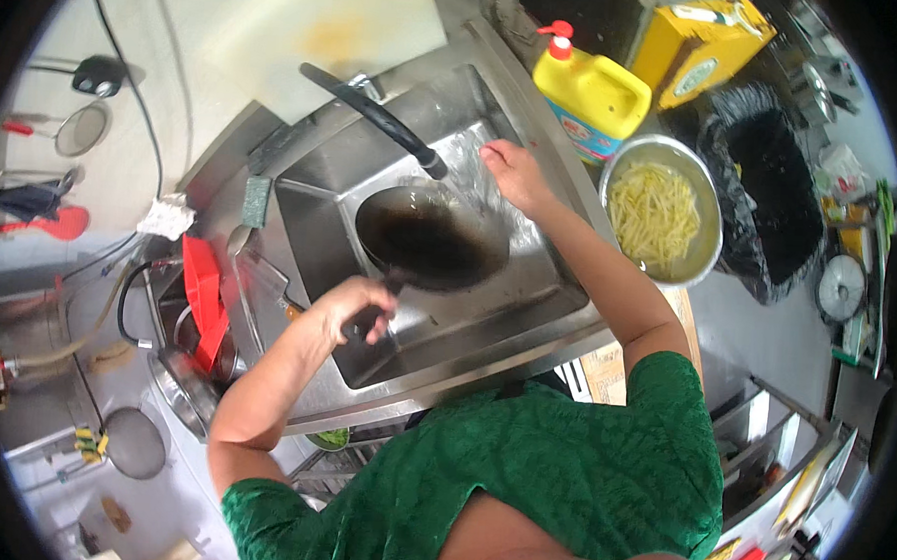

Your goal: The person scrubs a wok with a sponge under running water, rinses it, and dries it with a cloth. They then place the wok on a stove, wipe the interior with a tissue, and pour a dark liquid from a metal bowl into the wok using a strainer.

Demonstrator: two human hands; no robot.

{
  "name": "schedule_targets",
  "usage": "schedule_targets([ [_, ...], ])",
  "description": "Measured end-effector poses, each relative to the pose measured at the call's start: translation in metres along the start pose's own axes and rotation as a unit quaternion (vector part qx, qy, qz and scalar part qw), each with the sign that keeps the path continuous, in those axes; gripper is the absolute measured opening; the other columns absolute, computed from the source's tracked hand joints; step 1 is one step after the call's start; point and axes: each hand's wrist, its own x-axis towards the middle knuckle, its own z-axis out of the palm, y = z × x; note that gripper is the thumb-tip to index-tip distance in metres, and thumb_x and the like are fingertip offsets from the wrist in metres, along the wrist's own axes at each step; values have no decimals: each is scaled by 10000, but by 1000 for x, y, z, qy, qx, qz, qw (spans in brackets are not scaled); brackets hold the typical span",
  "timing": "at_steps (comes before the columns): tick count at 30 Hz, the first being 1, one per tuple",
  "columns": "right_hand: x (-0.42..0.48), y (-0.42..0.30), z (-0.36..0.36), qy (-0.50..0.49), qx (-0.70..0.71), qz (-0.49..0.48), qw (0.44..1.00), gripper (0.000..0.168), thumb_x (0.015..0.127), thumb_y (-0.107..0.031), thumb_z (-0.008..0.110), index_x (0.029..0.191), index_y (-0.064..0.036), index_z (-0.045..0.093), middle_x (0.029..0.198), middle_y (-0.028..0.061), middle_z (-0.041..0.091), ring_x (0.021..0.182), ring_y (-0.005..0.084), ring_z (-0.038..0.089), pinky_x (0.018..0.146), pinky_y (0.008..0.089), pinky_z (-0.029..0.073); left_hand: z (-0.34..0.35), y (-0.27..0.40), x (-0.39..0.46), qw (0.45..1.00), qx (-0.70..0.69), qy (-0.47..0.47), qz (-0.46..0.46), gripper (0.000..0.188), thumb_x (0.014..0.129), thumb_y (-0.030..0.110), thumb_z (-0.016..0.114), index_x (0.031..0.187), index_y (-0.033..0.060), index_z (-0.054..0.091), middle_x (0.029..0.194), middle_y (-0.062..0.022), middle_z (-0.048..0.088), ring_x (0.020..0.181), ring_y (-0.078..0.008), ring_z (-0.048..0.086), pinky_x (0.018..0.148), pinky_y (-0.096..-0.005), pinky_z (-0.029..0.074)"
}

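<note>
My left hand grips the dark handle of a blackened wok, which is held in a stainless steel sink. The wok's inside faces up and looks dark brown to black. Above the sink's right part is my right hand, fingers curled in and apart from the wok. Whether something small sits in those fingers cannot be made out. A black-sleeved faucet reaches over the basin, its end just above the wok's far rim. Water shines on the sink floor between the wok and my right hand.
Right of the sink stand a yellow detergent jug and a steel bowl of pale cut strips in liquid. Beyond is a black-lined bin. On the left ledge lie a green scouring pad and a ladle, near a red plastic container.
</note>
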Motion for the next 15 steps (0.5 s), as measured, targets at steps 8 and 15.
schedule_targets([
  [8, 125, 16, 87, -129, 43, 17, 991, 344, 829, -339, 524, 918, -16, 603, 885, 158, 633, 834, 281, 597, 744, 361, 456, 9, -33, -63, 723, 671, 165, -5, 633, 688, 96, 563, 1257, -36, 320, 873, -253, 604, 849, -353, 608, 723, -426, 486],
  [15, 207, -11, 153, -218, 255, 214, 917, 619, 868, -430, 471, 1313, -18, 344, 1312, 204, 370, 1059, 315, 490, 807, 455, 442, -1, -88, -48, 578, 788, 206, -61, 600, 845, 94, 470, 1353, -54, 188, 991, -165, 584, 875, -296, 616, 710, -362, 514],
])
